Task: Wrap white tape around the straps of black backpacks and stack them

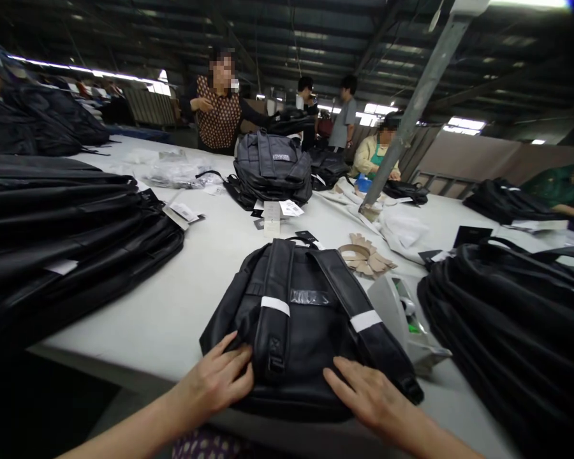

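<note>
A black backpack lies on the white table in front of me, its shoulder straps facing up. Each strap has a white band around it, and a shiny clear strip crosses the back panel between them. My left hand holds the backpack's lower left side, with bent fingers pressed into the material. On the lower right of the back panel, my right hand rests with its fingers stretched out and slightly apart. Paper tags lie beyond the bag's top.
Stacked black bags stand at left and right. A grey tape dispenser and a cardboard ring are beside the backpack. Farther back are another backpack, a slanted metal post and several people, one in a patterned top.
</note>
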Tool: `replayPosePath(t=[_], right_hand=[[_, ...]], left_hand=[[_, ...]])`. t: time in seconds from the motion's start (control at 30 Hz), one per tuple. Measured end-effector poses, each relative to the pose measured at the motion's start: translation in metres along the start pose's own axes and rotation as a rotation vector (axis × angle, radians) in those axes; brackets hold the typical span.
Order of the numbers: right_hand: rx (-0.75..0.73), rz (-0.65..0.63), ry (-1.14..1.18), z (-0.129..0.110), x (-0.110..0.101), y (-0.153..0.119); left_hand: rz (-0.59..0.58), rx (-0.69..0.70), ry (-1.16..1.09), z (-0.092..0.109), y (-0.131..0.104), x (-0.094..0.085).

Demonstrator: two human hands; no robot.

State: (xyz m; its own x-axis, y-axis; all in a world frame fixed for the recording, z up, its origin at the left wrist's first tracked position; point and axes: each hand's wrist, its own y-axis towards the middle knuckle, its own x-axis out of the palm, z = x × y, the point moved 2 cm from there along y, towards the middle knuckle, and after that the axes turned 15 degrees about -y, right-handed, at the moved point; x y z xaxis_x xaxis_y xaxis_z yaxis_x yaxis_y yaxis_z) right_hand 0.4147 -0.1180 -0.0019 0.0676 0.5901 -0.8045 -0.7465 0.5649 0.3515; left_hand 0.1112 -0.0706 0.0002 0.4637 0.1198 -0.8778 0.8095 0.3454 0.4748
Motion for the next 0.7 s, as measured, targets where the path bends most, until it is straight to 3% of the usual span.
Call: replayPosePath(t=[0.07,0.2,0.27,0.37,0.53,0.63,0.7], right_hand=[[0.050,-0.001,-0.010,-0.012,0.004,-0.010],[0.069,-0.173,0.113,-0.022,0.011,-0.013],[0.070,-0.184,0.153,-0.023,0.009,-0.010],[0.101,-0.062,0.053,-0.025,0.006,-0.009],[0.026,0.102,-0.095,-0.031,0.006,-0.022],[0.092,0.124,-0.061,-0.029,0.014,-0.020],[0.136,0.132,-0.007,-0.027,0.023,-0.009]], left_hand=[[-0.031,-0.023,-0.001,0.008,-0.005,0.006],[-0.301,-0.211,-0.105,0.015,-0.004,0.003],[-0.367,-0.248,-0.117,0.017,-0.004,0.000],[-0.277,-0.159,-0.033,0.018,-0.010,0.006],[-0.053,-0.032,0.076,0.024,-0.027,0.027],[0.123,0.026,0.163,0.026,-0.026,0.029],[0.136,0.057,0.197,0.026,-0.019,0.025]])
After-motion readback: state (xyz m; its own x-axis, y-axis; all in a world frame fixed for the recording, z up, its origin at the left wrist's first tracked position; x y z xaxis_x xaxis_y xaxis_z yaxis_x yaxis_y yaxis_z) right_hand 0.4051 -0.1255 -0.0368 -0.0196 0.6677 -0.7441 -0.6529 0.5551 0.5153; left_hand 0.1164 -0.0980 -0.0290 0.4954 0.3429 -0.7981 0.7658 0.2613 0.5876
